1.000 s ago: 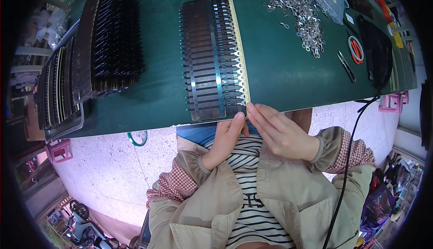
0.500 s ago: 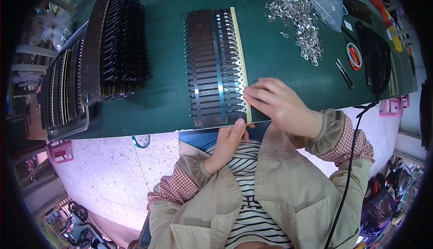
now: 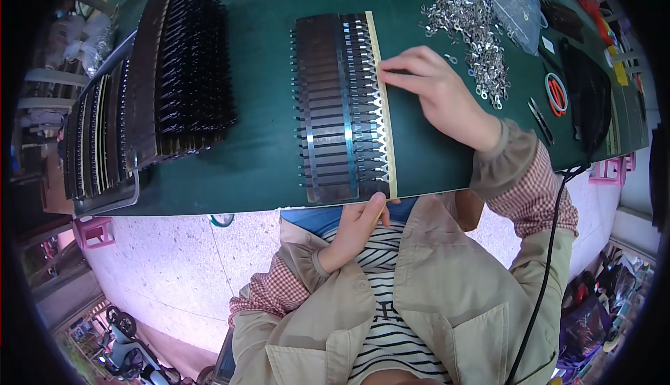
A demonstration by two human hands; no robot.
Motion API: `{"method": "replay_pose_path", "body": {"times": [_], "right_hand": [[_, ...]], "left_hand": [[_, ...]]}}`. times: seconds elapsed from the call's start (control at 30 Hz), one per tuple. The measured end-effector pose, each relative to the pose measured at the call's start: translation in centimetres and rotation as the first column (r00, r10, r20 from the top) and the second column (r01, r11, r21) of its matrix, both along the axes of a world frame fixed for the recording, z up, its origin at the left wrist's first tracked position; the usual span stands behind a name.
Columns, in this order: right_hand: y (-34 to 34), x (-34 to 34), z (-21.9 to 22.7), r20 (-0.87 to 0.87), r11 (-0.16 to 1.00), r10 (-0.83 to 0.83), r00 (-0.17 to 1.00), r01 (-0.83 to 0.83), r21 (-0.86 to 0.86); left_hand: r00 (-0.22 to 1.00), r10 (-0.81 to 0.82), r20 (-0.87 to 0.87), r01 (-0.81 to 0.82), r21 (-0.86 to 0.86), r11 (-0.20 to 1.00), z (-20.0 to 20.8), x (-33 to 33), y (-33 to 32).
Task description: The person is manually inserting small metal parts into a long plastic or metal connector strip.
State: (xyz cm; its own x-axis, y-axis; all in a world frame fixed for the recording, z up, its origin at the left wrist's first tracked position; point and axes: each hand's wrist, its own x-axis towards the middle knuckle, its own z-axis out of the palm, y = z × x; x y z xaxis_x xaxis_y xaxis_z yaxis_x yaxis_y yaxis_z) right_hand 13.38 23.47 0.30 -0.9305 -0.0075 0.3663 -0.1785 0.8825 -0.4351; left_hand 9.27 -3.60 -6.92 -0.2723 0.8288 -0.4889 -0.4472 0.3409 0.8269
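Note:
A dark flat rack (image 3: 324,106) lies lengthwise on the green table, filled with a row of slim parts. Small silver ring terminals (image 3: 377,116) stick out along its right side, beside a pale yellow strip (image 3: 391,154) of tape. My right hand (image 3: 447,95) is at the upper half of this strip, thumb and fingertips brought together on its edge. At the table's front edge, below the rack's near right corner, my left hand (image 3: 357,228) is closed, thumb on top, with a bit of the yellow strip showing by its fingers.
Loose silver terminals (image 3: 474,39) are heaped at the back right by a clear plastic bag (image 3: 508,4). Small snips (image 3: 539,121), orange-handled scissors (image 3: 556,95) and a black bag (image 3: 585,99) lie right. Stacked racks with dark pins (image 3: 192,71) stand left. A black cable (image 3: 544,273) hangs by my right arm.
My right hand has moved away from me along the yellow strip, from its near part to its upper half. My left hand has stayed at the table's front edge.

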Motion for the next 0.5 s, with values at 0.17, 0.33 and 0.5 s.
{"method": "replay_pose_path", "body": {"times": [0.17,0.33,0.5], "right_hand": [[0.2,-1.2,-0.1,-0.026,0.976,-0.043,0.999,0.047,0.211],[3.2,-4.4,-1.4,-0.054,0.983,-0.071,0.996,0.079,0.165],[3.7,-4.8,-1.9,-0.062,0.978,-0.099,0.993,0.109,0.179]], "left_hand": [[0.997,-0.061,-0.043,0.062,0.028,0.998,-0.7,0.1,-0.6],[0.993,-0.108,-0.045,0.109,0.038,0.993,-1.3,-0.1,-0.8],[0.993,-0.112,-0.045,0.115,0.053,0.992,-0.6,-0.5,-0.2]]}}
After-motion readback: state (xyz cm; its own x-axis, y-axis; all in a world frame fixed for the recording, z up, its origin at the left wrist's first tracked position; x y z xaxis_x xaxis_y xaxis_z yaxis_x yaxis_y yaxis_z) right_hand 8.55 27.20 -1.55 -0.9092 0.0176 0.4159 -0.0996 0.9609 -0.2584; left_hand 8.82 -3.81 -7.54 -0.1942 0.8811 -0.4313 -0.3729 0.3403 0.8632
